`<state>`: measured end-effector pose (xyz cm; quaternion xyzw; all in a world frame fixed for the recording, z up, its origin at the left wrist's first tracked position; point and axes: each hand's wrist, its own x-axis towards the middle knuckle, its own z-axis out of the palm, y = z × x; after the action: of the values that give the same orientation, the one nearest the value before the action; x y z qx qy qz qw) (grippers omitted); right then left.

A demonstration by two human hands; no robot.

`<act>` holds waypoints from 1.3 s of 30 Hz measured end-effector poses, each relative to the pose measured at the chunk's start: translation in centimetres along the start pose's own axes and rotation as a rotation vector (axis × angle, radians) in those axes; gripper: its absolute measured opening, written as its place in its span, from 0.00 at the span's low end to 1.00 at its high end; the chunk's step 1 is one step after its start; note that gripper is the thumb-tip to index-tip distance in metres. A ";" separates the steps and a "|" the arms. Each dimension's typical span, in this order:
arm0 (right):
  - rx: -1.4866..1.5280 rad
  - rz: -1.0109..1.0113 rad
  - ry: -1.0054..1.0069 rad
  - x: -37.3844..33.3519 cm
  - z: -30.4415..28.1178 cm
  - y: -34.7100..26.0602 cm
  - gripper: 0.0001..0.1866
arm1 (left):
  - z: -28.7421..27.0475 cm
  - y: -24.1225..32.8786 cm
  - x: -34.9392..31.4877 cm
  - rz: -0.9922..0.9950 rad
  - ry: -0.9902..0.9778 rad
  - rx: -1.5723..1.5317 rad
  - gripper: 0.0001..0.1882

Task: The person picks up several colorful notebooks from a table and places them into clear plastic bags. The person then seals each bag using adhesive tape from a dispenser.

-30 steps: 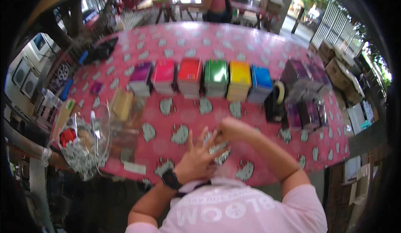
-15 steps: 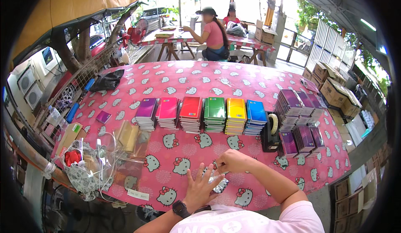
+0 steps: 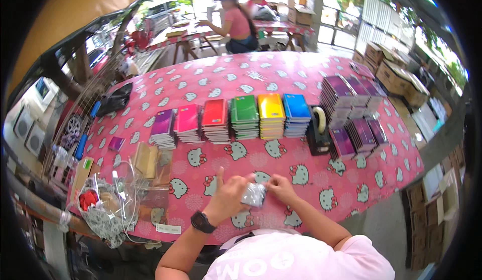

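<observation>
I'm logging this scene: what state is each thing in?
Silvery packet, held
Left hand, gripping packet
Right hand, curled at packet's right edge, grip unclear
Six notebook stacks, closed, in a row
Purple notebook bundles, stacked
Tape dispenser, loaded
Black bag, crumpled
Small purple booklet, lying flat

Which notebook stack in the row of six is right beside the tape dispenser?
The blue stack, at the row's right end. It alone borders the black tape dispenser; the other five stand farther left.
</observation>
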<state>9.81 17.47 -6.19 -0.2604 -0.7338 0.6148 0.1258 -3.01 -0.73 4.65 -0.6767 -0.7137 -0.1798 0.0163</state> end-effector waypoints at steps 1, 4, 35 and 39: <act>0.193 -0.091 0.129 -1.4 0.2 -0.5 0.24 | 0.2 -0.4 0.1 -0.085 0.142 -0.139 0.47; -0.208 -0.455 0.281 -5.4 1.5 -5.5 0.40 | 1.4 -1.1 1.5 -0.396 0.476 -0.458 0.44; -0.731 -0.509 0.899 -1.4 -16.0 -2.0 0.15 | 3.6 -14.2 -9.3 -0.823 0.735 -0.227 0.10; -0.348 -0.384 0.358 0.0 -5.9 -3.3 0.07 | 2.6 -19.3 -14.0 -0.945 0.792 0.105 0.13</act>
<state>12.01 22.07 -1.70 -0.2387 -0.8299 0.3894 0.3203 -20.02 -13.82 -6.04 -0.1675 -0.8841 -0.3696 0.2318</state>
